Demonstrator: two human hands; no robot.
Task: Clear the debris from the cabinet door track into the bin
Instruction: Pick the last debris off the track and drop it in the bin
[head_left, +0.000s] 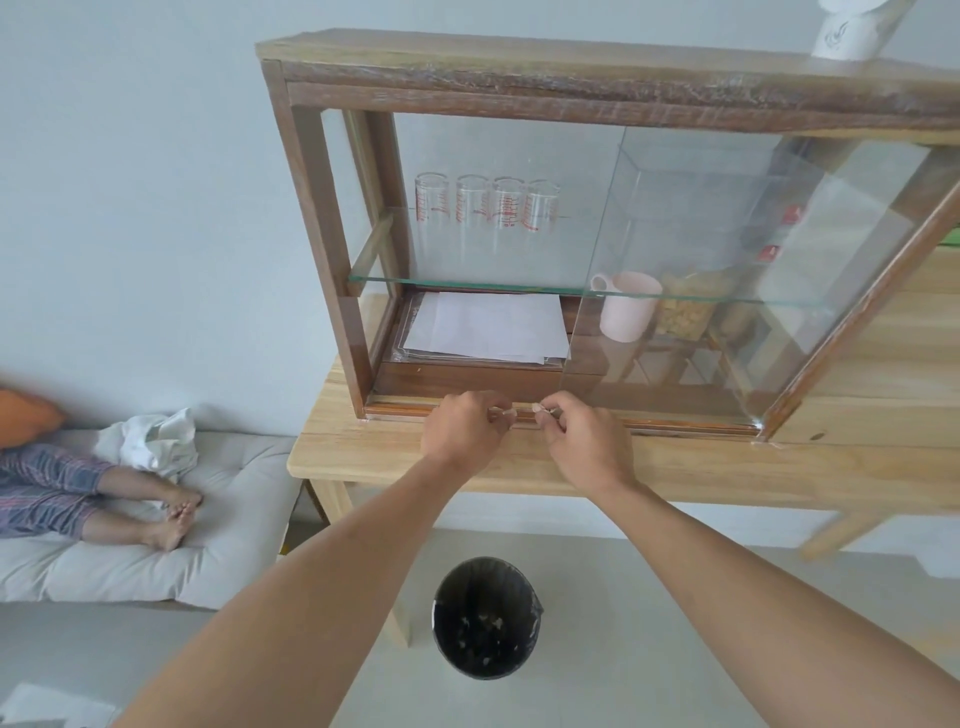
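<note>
Both hands, the left hand (464, 427) and right hand (583, 435), pinch small pale scraps of debris (503, 411) at the wooden cabinet's bottom door track (400, 406). I'd keep the pinches tight, then carry them straight back and down to the black round bin (485, 618) below the wooden table (363, 447).

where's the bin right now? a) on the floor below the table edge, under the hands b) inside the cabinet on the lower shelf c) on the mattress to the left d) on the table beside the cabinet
a: the black-lined bin stands on the floor in front of the table, below both hands working at the cabinet door track.
</note>
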